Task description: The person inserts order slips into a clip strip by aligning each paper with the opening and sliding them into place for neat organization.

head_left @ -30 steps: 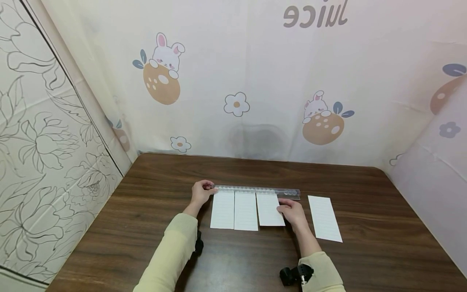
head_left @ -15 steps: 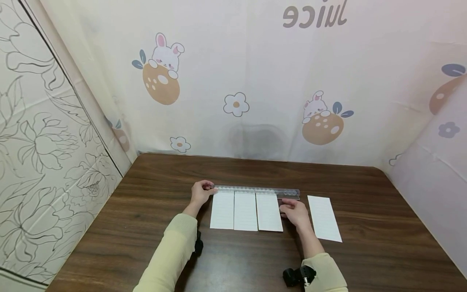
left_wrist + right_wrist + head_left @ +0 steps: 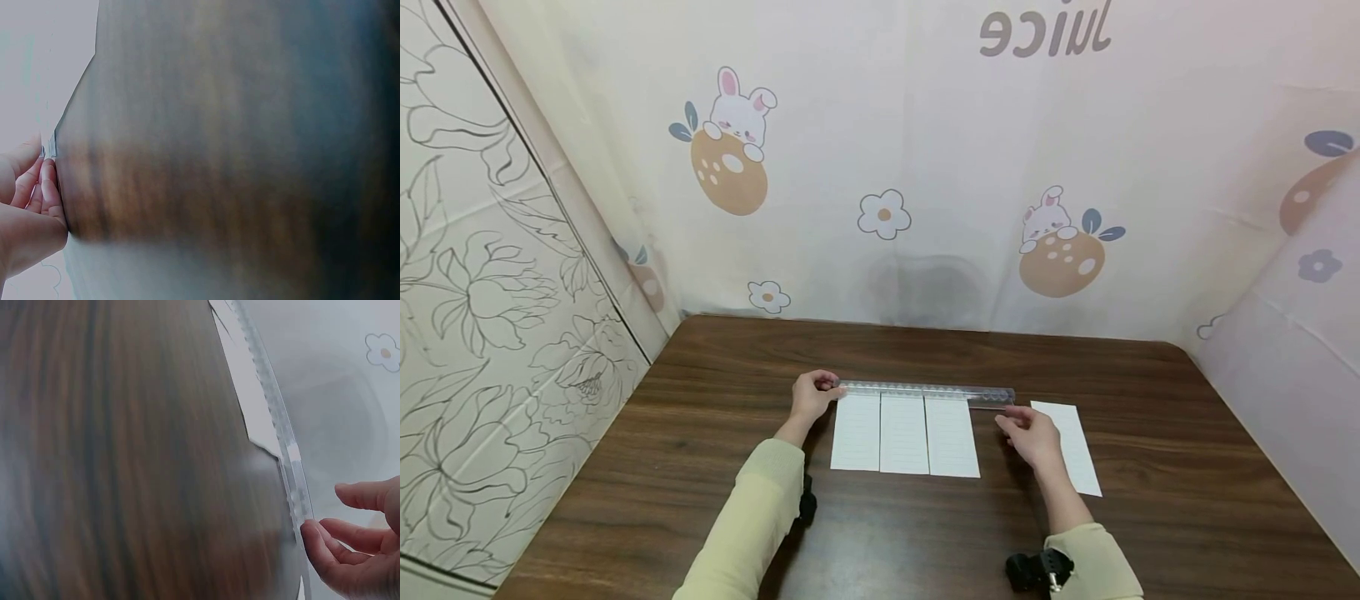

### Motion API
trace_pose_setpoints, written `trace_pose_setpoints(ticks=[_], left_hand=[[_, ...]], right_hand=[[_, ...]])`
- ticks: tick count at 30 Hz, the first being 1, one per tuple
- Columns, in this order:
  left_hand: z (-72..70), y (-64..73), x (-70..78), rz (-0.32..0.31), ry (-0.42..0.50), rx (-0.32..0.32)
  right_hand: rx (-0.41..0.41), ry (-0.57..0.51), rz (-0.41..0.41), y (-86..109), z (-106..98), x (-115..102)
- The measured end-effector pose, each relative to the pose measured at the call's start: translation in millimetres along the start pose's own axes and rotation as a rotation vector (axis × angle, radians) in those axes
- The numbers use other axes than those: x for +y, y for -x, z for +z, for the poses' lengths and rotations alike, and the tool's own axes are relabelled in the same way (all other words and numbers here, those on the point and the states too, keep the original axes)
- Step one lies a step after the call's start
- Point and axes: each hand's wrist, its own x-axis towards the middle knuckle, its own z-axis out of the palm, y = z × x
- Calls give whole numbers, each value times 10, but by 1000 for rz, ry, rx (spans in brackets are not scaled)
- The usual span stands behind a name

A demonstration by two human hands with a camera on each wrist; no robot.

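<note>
A clear plastic ruler (image 3: pixel 992 397) lies along the top edges of three white lined paper cards: a left card (image 3: pixel 856 435), a middle card (image 3: pixel 903 435) and a right card (image 3: pixel 952 437). They stand side by side. My left hand (image 3: pixel 809 400) pinches the ruler's left end; in the left wrist view that hand (image 3: pixel 31 194) shows thumb and fingers at the tip. Just off the ruler's right end is my right hand (image 3: pixel 1035 437), holding nothing. Its thumb and fingers stand apart in the right wrist view, near the ruler (image 3: pixel 294 462). Beyond it lies a fourth card (image 3: pixel 1078 450), partly covered.
A dark brown wooden table (image 3: pixel 700 500) carries everything. A white printed curtain (image 3: pixel 925 167) hangs behind its far edge, and a flower-patterned panel (image 3: pixel 490 292) stands at the left.
The right card has slid toward me, squaring up beside the middle one. My right hand has let go of it and moved right, toward the fourth card. My left hand stays put.
</note>
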Motion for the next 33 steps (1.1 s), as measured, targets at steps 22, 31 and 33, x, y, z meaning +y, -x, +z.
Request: trace_pose_setpoints(ticks=[22, 31, 33], left_hand=[[-9, 8, 7, 16, 8, -3], [-12, 12, 19, 9, 15, -5], [-15, 12, 20, 11, 12, -7]], right_hand=[[76, 247, 98, -54, -538, 243], [40, 289, 201, -114, -613, 296], [46, 293, 220, -121, -622, 302]])
